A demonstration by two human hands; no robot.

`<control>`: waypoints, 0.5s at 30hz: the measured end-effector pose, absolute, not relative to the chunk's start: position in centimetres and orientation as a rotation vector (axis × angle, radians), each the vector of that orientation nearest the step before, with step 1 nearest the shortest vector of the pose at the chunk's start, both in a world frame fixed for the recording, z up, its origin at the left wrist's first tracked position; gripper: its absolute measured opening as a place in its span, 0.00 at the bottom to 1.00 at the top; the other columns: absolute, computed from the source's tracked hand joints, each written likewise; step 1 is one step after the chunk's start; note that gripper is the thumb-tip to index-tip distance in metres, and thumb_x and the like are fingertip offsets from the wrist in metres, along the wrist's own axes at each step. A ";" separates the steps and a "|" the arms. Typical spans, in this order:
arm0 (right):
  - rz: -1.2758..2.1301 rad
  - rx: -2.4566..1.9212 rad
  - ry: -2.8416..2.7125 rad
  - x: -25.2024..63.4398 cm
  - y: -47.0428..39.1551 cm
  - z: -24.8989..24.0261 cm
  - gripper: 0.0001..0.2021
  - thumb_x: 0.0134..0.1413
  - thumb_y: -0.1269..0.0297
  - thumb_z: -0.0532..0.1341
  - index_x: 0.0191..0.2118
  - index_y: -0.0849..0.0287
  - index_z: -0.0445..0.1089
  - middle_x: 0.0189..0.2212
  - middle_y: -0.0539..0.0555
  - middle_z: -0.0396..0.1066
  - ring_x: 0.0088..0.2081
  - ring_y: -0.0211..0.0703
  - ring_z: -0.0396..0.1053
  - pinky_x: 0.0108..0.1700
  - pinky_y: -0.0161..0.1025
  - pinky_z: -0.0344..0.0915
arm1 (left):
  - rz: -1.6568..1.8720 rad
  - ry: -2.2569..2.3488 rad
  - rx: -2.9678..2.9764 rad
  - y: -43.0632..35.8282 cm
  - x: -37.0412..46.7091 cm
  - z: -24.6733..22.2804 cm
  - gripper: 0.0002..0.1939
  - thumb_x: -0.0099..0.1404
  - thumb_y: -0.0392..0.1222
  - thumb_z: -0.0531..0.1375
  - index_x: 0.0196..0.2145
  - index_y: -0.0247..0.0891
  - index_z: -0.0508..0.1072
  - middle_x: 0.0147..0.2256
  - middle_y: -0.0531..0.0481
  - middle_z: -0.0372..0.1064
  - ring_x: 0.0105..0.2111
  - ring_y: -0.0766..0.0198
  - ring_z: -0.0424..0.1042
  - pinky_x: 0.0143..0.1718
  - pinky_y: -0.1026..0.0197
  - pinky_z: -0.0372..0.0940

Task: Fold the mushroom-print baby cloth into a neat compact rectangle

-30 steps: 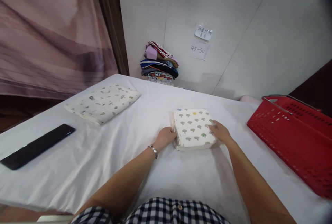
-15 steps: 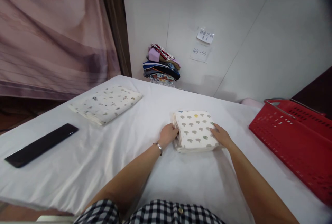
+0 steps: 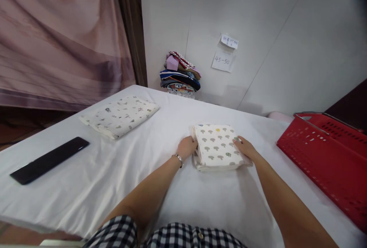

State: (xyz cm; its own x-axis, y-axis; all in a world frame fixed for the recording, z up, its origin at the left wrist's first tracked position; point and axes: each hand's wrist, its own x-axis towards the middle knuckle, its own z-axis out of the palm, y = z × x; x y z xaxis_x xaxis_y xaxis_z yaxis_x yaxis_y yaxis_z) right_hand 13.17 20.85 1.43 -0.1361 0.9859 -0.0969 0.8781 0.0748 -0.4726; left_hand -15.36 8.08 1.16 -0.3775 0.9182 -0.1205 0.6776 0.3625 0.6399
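Note:
A folded white cloth printed with grey mushrooms and a few coloured ones lies before me in a thick, layered square. My left hand is closed on its left edge, the fingertips partly hidden in the layers. At the opposite side, my right hand grips the right edge, with thumb and finger over the printed top. A corner of the cloth sticks out under that hand. Farther left lies a second folded white cloth with small plant-like prints, apart from both hands.
The table has a white cover. A glossy black flat strip lies at the left, and a red plastic basket stands at the right. Behind the table is a stack of folded fabrics, near paper notes on the wall.
The right edge of the mushroom cloth now spreads a little farther right, with a corner showing under my right hand. My left hand stays on the left edge. The view has shifted slightly.

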 end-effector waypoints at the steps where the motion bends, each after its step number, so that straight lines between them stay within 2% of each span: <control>1: 0.610 -1.888 -2.114 13.1 20.9 1.4 0.33 0.53 0.44 0.50 0.60 0.58 0.56 0.53 0.61 0.65 0.51 0.54 0.66 0.51 0.50 0.61 | 0.685 2.170 1.380 8.1 -15.4 1.1 0.08 0.59 0.42 0.53 0.29 0.37 0.69 0.34 0.45 0.72 0.36 0.58 0.70 0.29 0.63 0.57; 5: 0.567 -1.923 -2.141 13.0 20.5 1.3 0.34 0.54 0.44 0.50 0.62 0.59 0.54 0.56 0.61 0.62 0.54 0.55 0.62 0.53 0.50 0.59 | 0.693 2.185 1.372 8.0 -15.5 0.8 0.07 0.59 0.42 0.53 0.29 0.38 0.68 0.34 0.46 0.72 0.35 0.58 0.70 0.28 0.62 0.57; 8: 0.432 -1.876 -2.242 12.6 20.2 1.7 0.31 0.56 0.48 0.49 0.61 0.60 0.55 0.57 0.62 0.61 0.56 0.56 0.59 0.55 0.50 0.57 | 0.695 2.179 1.370 8.0 -15.6 0.7 0.07 0.59 0.42 0.53 0.29 0.38 0.69 0.34 0.46 0.72 0.35 0.58 0.70 0.28 0.62 0.57; 12: 0.153 -1.591 -2.436 9.8 19.6 2.7 0.26 0.58 0.56 0.49 0.60 0.59 0.56 0.59 0.60 0.57 0.60 0.52 0.53 0.58 0.47 0.53 | 0.719 2.183 1.376 8.1 -15.5 0.7 0.08 0.60 0.43 0.53 0.31 0.38 0.69 0.35 0.45 0.72 0.36 0.59 0.70 0.30 0.62 0.58; 15: 0.180 -1.398 -2.545 5.9 18.9 3.5 0.25 0.59 0.56 0.47 0.61 0.59 0.55 0.61 0.58 0.53 0.63 0.49 0.48 0.60 0.46 0.48 | 0.730 2.189 1.383 8.2 -15.4 0.9 0.10 0.61 0.44 0.52 0.32 0.37 0.69 0.36 0.44 0.72 0.37 0.59 0.70 0.31 0.62 0.58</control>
